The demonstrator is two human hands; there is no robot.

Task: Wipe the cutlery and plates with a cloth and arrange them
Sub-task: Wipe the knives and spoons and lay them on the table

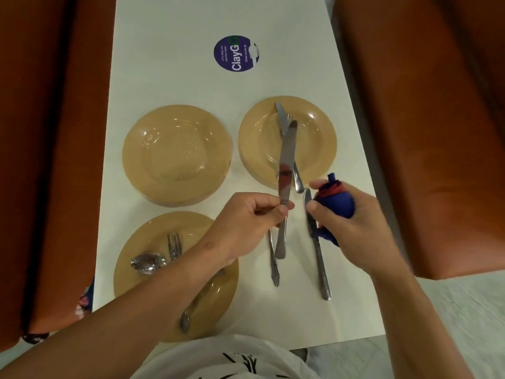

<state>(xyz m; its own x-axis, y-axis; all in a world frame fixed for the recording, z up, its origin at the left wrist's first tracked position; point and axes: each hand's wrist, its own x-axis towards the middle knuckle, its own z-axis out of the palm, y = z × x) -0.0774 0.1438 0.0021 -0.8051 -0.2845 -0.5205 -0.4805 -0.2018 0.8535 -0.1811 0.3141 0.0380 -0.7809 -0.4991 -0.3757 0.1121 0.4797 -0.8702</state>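
Note:
My left hand (247,224) grips a table knife (287,170) by its middle, blade pointing away over the far right plate (322,143). My right hand (352,214) holds a bunched blue and red cloth (334,199) just right of the knife, apart from it. On the far right plate lie another knife (281,116) and a fork partly hidden under it. A stack of tan plates (175,154) sits at the left. The near plate (136,285) carries a fork (174,246) and two spoons (147,262), partly under my left forearm. A knife (318,250) and another utensil (273,263) lie on the table.
The white table (177,64) has a round purple sticker (236,53) at the far middle. Orange-brown bench seats (426,119) flank it on both sides. The table's near edge is close to my body.

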